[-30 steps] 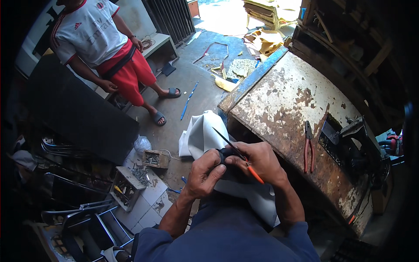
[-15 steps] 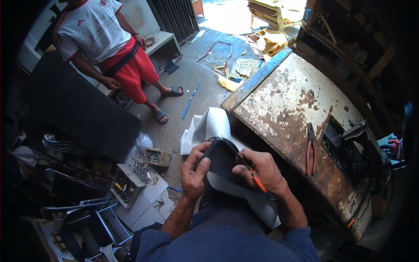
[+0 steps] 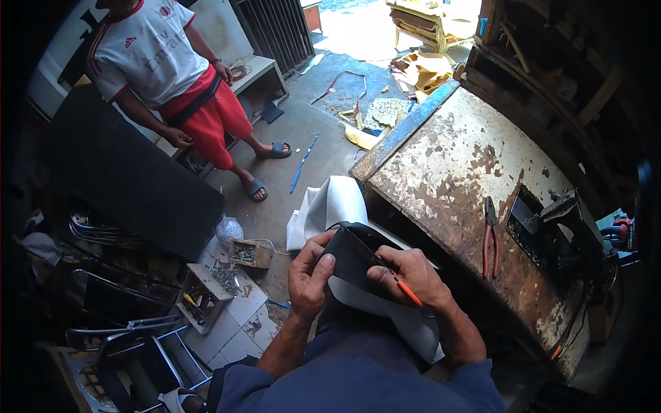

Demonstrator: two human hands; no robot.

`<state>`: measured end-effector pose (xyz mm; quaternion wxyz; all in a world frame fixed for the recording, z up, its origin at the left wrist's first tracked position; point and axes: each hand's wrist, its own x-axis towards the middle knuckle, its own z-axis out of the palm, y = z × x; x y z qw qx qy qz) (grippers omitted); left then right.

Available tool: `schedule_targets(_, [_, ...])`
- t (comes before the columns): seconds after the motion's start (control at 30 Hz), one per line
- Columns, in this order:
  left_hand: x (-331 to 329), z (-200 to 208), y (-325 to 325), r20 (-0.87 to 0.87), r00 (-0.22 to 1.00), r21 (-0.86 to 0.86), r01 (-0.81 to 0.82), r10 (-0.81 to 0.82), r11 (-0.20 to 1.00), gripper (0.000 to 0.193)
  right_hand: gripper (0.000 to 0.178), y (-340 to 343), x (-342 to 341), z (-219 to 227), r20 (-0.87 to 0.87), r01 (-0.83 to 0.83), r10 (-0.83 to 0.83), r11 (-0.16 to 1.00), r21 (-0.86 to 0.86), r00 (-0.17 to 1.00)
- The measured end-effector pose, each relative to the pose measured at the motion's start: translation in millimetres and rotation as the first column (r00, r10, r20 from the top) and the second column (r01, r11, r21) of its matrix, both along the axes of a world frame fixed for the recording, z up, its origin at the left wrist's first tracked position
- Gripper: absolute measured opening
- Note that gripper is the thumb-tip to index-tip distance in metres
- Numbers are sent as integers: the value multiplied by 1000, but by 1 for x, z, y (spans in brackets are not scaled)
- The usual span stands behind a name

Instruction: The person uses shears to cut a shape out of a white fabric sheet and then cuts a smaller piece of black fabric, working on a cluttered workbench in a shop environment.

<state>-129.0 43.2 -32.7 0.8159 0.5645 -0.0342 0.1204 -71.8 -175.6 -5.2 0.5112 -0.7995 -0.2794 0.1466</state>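
Note:
A black piece of material, folded like a sleeve or pouch, is held up in front of my lap. My left hand is closed on its left edge, the thumb lying on the near face. At the opposite side my right hand is closed around a slim tool with an orange handle. The tool's working end is hidden by the fingers and the black piece, so its kind is unclear. Beneath both hands, a pale grey-white sheet drapes in folds over my lap and beyond.
On the right stands a worn workbench with red-handled pliers and a black machine. A wooden box of hardware sits lower left, near metal chair frames. A person stands at upper left.
The black piece has tilted, and its folded opening shows more. The tool's dark pointed end, visible before, is now hidden. Both hands keep their hold.

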Motion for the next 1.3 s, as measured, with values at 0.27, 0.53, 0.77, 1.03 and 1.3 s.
schedule_targets(0.27, [1, 0, 2, 4, 1000, 9, 11, -11, 1000, 19, 48, 1, 0, 1, -22, -14, 13, 1000, -16, 1000])
schedule_targets(0.53, [0, 11, 7, 36, 999, 406, -14, -1, 914, 19, 47, 15, 10, 5, -17, -7, 9, 997, 77, 1000])
schedule_targets(0.77, [-2, 25, 20, -10, 990, 514, 125, -140, 848, 15, 48, 27, 6, -1, -39, 9, -3, 988, 155, 999])
schedule_targets(1.03, [-8, 19, 25, 25, 995, 453, 71, -92, 889, 20, 38, 24, 18, 37, 200, 254, -232, 963, -92, 952])
schedule_targets(1.3, [-23, 10, 34, -27, 998, 450, 59, -53, 891, 21, 23, 9, 88, -14, 554, 427, -360, 904, 8, 751])
